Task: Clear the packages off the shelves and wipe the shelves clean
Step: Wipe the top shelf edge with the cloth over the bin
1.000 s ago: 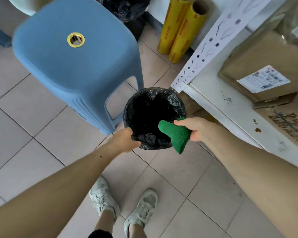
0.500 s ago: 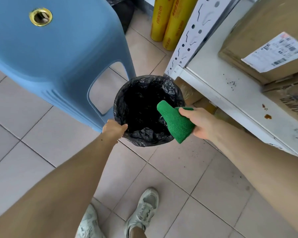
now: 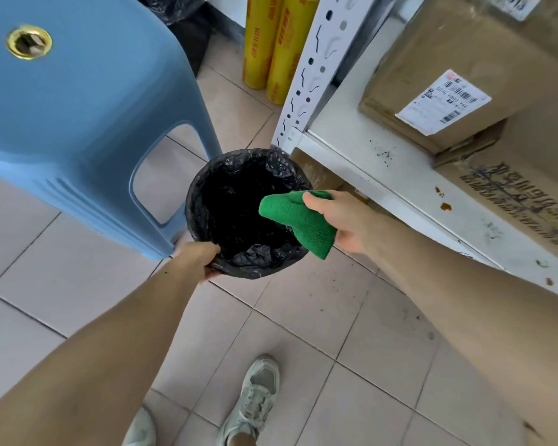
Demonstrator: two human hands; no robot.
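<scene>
Head view shows our left hand [image 3: 197, 257] gripping the black-lined bin [image 3: 248, 214] by its rim; our right hand [image 3: 339, 217] pinches the green cloth [image 3: 298, 220] over it, beside the stained white shelf [image 3: 400, 175].

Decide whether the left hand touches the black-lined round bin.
Touching: the head view shows the left hand gripping the near rim of the black-lined round bin.

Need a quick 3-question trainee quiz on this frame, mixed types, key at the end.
1. True or false: the right hand holds a green cloth.
2. What does the left hand grip? A) stool leg B) rim of the black-lined bin C) a box
3. Fill in: brown spots and dark crumbs lie on the white ____ in front of the cardboard boxes.

Key: 1 true; 2 B; 3 shelf
</scene>
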